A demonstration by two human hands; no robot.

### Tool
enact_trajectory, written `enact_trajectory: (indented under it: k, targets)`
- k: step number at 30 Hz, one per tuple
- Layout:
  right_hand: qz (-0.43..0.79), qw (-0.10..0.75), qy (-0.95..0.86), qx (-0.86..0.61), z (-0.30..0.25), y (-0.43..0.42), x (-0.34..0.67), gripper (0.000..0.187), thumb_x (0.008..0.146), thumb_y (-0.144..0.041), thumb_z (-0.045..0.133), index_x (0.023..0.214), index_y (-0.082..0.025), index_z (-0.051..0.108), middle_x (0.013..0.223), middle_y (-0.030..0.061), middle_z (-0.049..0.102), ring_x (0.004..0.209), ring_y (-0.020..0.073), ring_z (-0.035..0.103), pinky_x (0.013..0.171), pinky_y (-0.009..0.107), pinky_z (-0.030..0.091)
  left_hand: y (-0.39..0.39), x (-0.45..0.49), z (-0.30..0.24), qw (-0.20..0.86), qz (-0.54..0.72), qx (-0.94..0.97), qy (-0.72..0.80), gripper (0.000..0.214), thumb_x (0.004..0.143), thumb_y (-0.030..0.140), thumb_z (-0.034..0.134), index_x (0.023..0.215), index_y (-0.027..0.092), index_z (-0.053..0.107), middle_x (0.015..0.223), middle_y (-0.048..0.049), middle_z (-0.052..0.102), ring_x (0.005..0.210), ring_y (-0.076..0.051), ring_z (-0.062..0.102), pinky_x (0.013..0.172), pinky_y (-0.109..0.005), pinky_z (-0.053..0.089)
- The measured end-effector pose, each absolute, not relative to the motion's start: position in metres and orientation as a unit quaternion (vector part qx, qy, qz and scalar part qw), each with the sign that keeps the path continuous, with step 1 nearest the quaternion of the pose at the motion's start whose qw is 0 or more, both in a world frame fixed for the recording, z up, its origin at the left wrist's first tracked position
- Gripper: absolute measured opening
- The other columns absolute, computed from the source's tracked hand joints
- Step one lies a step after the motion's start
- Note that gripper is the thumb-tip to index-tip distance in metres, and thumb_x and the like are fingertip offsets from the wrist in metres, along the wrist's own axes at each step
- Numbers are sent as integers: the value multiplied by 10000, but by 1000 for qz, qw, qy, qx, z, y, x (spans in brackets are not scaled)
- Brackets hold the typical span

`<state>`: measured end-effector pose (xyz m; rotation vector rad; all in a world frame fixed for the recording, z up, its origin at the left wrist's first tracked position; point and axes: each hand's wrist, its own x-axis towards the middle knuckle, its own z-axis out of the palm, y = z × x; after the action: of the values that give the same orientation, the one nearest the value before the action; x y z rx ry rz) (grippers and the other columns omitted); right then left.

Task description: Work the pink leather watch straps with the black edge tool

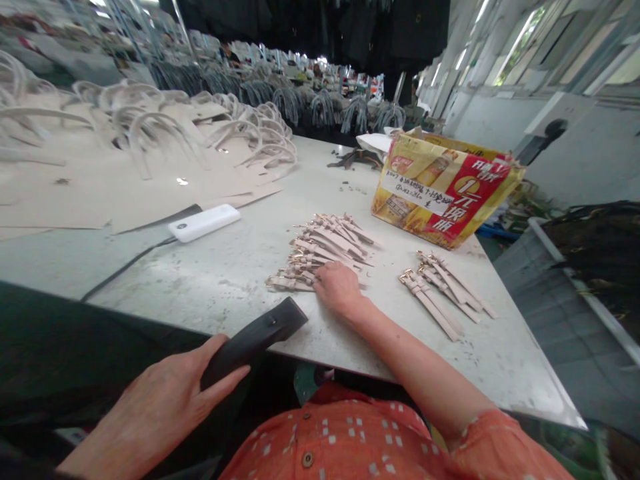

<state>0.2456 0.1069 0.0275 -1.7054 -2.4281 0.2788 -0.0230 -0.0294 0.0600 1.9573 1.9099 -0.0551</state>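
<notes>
My left hand [175, 387] is wrapped round a black hand-held piece [255, 337] with a flared, flat end; its exact kind I cannot make out. It is held over the table's front edge, pointing right. My right hand [337, 287] reaches onto a pile of pale beige buckle straps [325, 243], fingers curled and closed at a strap on the near side. Its fingertips are partly hidden. Small gold-coloured buckles show along the pile's left side. To the right lies a smaller group of the same buckle straps [443, 287], apart from my hand.
A yellow and red carton [445, 187] stands at the table's [270, 233] right. A white device [205, 223] with a dark cord lies left of the pile. Beige bag panels with handles [165, 153] cover the far left. A grey bin [585, 300] stands beyond the right edge.
</notes>
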Motion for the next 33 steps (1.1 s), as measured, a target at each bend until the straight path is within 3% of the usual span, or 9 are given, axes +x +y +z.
enact_trajectory:
  k: [5,9,14,19,22,27,30,33]
  targets:
    - [82,94,-807,-577,28,104,257,199,1056,-215,616,1132,-183,796,1204,177,779,1073,304,702,889,371,539,-27,-20,57,209,-25,705,677,453,1026,568,416,1182,247,695,957,-100,872,963,-344,852,825,-402,578]
    - [68,162,-813,-555,22,87,280,166,1077,-211,603,1081,-221,769,1162,116,791,1012,256,703,847,328,497,-26,-19,57,215,-16,711,669,423,1008,584,453,1140,265,697,921,-66,870,934,-331,853,791,-382,566]
    - [80,234,-837,-488,-12,37,311,147,1064,-195,665,951,-218,756,1011,103,804,949,249,706,857,348,498,-29,-13,63,227,0,716,660,319,1010,523,489,1091,290,691,889,-11,858,890,-290,840,787,-349,541]
    - [183,312,-827,-431,-38,0,324,194,1099,-178,625,1152,-231,804,1188,111,831,1104,261,741,984,400,576,-25,-7,65,229,-32,727,647,347,1014,550,475,1107,292,687,865,-14,849,874,-301,837,765,-359,527]
    - [228,344,-798,-440,-41,-1,327,218,1078,-148,636,1176,-239,808,1178,103,826,1127,255,743,1023,408,595,-19,-2,65,206,-56,743,634,367,1003,562,469,1099,291,697,853,-29,848,869,-304,836,746,-354,522]
    - [257,349,-758,-488,-44,6,329,269,942,-105,782,1192,-202,811,1356,157,749,1284,300,702,1112,454,587,-9,16,75,139,-126,767,614,407,1009,547,409,1101,294,714,848,-54,844,856,-330,839,750,-382,529]
    - [268,329,-769,-477,-41,8,330,183,963,-84,747,1089,-188,827,1347,152,741,1283,292,698,1122,455,583,-5,29,82,113,-174,781,589,428,998,523,403,1155,287,724,901,-87,851,889,-366,849,742,-407,549]
    - [274,320,-785,-455,-35,9,332,216,998,-59,685,1104,-182,827,1344,149,742,1277,281,690,1127,449,582,-3,42,86,105,-188,801,559,409,1023,469,391,1171,292,730,980,-100,857,898,-354,848,715,-396,552]
